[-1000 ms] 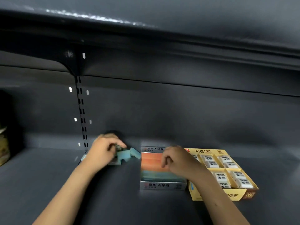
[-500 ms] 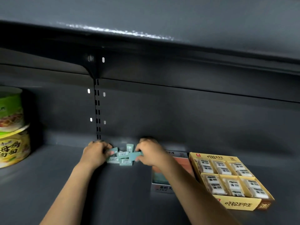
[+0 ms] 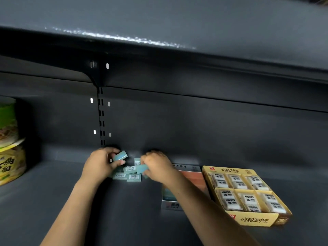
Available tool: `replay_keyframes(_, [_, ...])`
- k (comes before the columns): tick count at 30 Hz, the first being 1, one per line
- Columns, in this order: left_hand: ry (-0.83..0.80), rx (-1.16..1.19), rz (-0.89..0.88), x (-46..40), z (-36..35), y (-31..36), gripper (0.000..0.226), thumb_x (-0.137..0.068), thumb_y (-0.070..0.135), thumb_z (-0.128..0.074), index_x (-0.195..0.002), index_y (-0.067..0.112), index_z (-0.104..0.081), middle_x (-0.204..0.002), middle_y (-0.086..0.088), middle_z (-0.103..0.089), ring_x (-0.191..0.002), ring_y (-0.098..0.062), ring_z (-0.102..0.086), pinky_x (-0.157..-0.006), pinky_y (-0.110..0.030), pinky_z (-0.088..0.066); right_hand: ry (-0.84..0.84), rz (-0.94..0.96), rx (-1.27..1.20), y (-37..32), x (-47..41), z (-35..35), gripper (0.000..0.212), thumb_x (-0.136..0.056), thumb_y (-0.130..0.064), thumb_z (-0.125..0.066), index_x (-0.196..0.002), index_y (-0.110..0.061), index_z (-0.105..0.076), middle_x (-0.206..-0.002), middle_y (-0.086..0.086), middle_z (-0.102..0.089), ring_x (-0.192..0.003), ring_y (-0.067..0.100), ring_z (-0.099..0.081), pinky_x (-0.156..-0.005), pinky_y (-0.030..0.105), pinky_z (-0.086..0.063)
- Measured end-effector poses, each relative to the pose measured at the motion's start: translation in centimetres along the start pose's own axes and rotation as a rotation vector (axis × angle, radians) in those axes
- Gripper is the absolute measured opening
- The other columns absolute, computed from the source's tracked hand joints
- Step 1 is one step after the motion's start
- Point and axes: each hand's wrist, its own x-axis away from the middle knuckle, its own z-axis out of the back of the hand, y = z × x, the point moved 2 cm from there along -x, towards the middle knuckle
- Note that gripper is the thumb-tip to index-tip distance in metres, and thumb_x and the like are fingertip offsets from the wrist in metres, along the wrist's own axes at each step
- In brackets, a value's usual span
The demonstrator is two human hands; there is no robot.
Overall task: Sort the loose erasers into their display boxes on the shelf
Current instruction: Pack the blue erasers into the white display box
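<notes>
A: Two display boxes are seen on the dark shelf (image 3: 53, 201). What is held in the larger one?

B: The yellow box (image 3: 248, 219) is divided into six compartments, and each is filled with white wrapped erasers (image 3: 246, 201) marked 2B. It is set at the right, just beside the grey box (image 3: 171, 205).

A: And the grey box?

B: An orange and teal surface is shown inside it; single erasers cannot be told apart there, and much of it is covered by the right forearm.

A: What is stacked at the far left?

B: Noodle cups (image 3: 8, 157), one on another, well apart from the boxes.

A: Where are the loose erasers?

B: A small heap of teal erasers (image 3: 127, 174) is left on the shelf near the back wall, between the two hands and left of the grey box.

A: How are the hands placed?

B: One teal eraser (image 3: 120, 155) is pinched above the heap by the curled fingers and thumb of the left hand (image 3: 99, 166). Another teal eraser (image 3: 142, 169) is gripped at the heap's edge by the right hand (image 3: 156, 167), fingers curled.
</notes>
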Motion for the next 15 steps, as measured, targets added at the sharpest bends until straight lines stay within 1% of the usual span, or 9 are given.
replay_keyframes(2, [0.018, 0.085, -0.047, 0.1, 0.0, 0.9, 0.029, -0.063, 0.026, -0.084, -0.086, 0.029, -0.068, -0.076, 0.007, -0.064, -0.073, -0.017, -0.060, -0.068, -0.026, -0.047, 0.055, 0.001, -0.038, 0.4, 0.4, 0.4, 0.027, -0.082, -0.017, -0.064, -0.108, -0.011, -0.063, -0.112, 0.009, -0.063, -0.107, 0.029, -0.055, -0.092, 0.034, -0.041])
replay_keyframes(4, [0.033, 0.148, -0.103, 0.2, -0.1, 2.0, 0.025, -0.062, 0.020, -0.085, -0.080, 0.028, -0.069, -0.072, 0.010, -0.064, -0.071, -0.012, -0.058, -0.064, -0.014, -0.042, 0.117, -0.024, -0.117, 1.0, 1.1, 0.9, 0.020, -0.086, -0.016, -0.057, -0.104, -0.013, -0.065, -0.106, 0.007, -0.067, -0.101, 0.028, -0.059, -0.084, 0.033, -0.046])
replay_keyframes(6, [0.013, 0.226, -0.143, 0.5, -0.4, 3.1, 0.026, -0.062, 0.016, -0.085, -0.077, 0.030, -0.068, -0.072, 0.017, -0.064, -0.067, -0.007, -0.054, -0.061, -0.008, -0.039, 0.163, -0.089, -0.206, 2.0, 2.1, 1.6, 0.017, -0.089, -0.017, -0.054, -0.101, -0.015, -0.066, -0.101, 0.004, -0.070, -0.096, 0.025, -0.061, -0.080, 0.031, -0.048])
replay_keyframes(7, [-0.009, 0.258, -0.167, 0.7, -0.6, 3.8, 0.029, -0.061, 0.014, -0.085, -0.076, 0.031, -0.067, -0.075, 0.020, -0.063, -0.067, -0.006, -0.053, -0.060, -0.008, -0.039, 0.182, -0.135, -0.259, 2.7, 2.6, 1.9, 0.017, -0.089, -0.017, -0.055, -0.100, -0.016, -0.067, -0.098, 0.002, -0.071, -0.093, 0.022, -0.061, -0.078, 0.029, -0.047])
replay_keyframes(8, [-0.035, 0.281, -0.194, 1.0, -1.1, 4.4, 0.031, -0.060, 0.012, -0.085, -0.076, 0.032, -0.067, -0.076, 0.018, -0.063, -0.066, -0.006, -0.052, -0.060, -0.009, -0.040, 0.194, -0.182, -0.317, 3.4, 3.3, 2.3, 0.016, -0.088, -0.017, -0.056, -0.099, -0.017, -0.068, -0.093, -0.002, -0.071, -0.088, 0.018, -0.061, -0.075, 0.026, -0.045])
replay_keyframes(10, [-0.102, 0.303, -0.233, 1.7, -2.1, 5.7, 0.033, -0.058, 0.011, -0.086, -0.077, 0.031, -0.069, -0.076, 0.006, -0.063, -0.066, -0.010, -0.054, -0.063, -0.014, -0.042, 0.182, -0.268, -0.437, 5.1, 4.8, 3.0, 0.014, -0.087, -0.014, -0.058, -0.094, -0.019, -0.069, -0.076, -0.010, -0.063, -0.070, 0.007, -0.055, -0.065, 0.021, -0.042])
replay_keyframes(11, [-0.140, 0.304, -0.252, 2.1, -2.6, 6.4, 0.032, -0.058, 0.012, -0.087, -0.077, 0.030, -0.069, -0.078, 0.003, -0.063, -0.068, -0.013, -0.055, -0.063, -0.014, -0.043, 0.160, -0.302, -0.491, 6.0, 5.6, 3.3, 0.014, -0.086, -0.011, -0.058, -0.091, -0.019, -0.069, -0.069, -0.012, -0.058, -0.062, -0.001, -0.051, -0.060, 0.013, -0.039])
replay_keyframes(12, [-0.181, 0.302, -0.279, 2.5, -3.2, 7.0, 0.031, -0.057, 0.014, -0.087, -0.077, 0.029, -0.069, -0.079, 0.002, -0.062, -0.070, -0.014, -0.056, -0.064, -0.013, -0.042, 0.129, -0.334, -0.540, 6.8, 6.5, 3.6, 0.015, -0.085, -0.008, -0.059, -0.087, -0.019, -0.068, -0.065, -0.013, -0.054, -0.056, -0.004, -0.051, -0.055, 0.007, -0.036])
replay_keyframes(15, [-0.313, 0.281, -0.365, 3.8, -4.7, 8.6, 0.029, -0.056, 0.025, -0.088, -0.077, 0.029, -0.068, -0.078, 0.004, -0.064, -0.073, -0.016, -0.058, -0.065, -0.016, -0.045, 0.042, -0.389, -0.610, 8.5, 9.2, 4.4, 0.021, -0.084, -0.002, -0.061, -0.076, -0.021, -0.066, -0.067, -0.015, -0.055, -0.056, -0.015, -0.052, -0.055, 0.003, -0.037])
